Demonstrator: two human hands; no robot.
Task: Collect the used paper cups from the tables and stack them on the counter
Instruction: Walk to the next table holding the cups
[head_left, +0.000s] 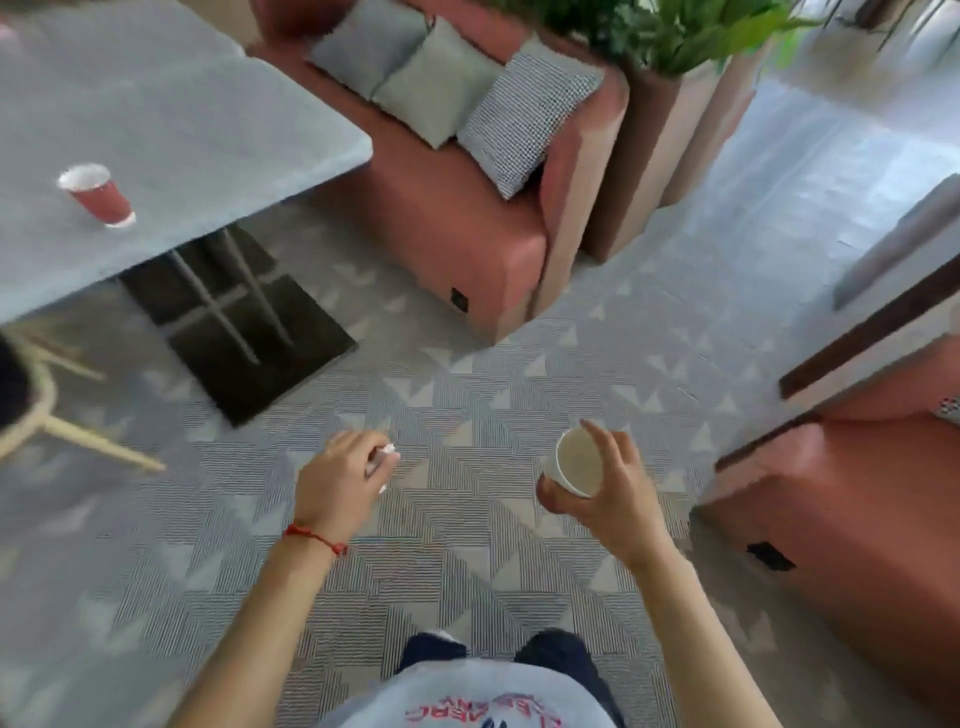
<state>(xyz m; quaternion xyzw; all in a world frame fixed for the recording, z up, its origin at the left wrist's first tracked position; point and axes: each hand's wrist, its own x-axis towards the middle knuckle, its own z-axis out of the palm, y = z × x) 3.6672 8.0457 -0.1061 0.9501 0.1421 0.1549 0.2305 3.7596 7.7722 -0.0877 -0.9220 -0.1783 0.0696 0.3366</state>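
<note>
A red paper cup (97, 194) with a white rim stands upright on the grey table (197, 130) at the upper left, far from both hands. My right hand (605, 488) grips a white paper cup (575, 461) over the carpet, its mouth tilted toward me and its inside bare. My left hand (340, 480) is curled around something small and white (383, 460), mostly hidden by the fingers; I cannot tell what it is.
A pink sofa (467, 218) with three cushions stands behind the table, with a planter (670, 135) beside it. Another pink seat (852, 499) is at the right. A stool's pale wooden legs (67, 421) show at the left. Patterned carpet (467, 395) lies between them.
</note>
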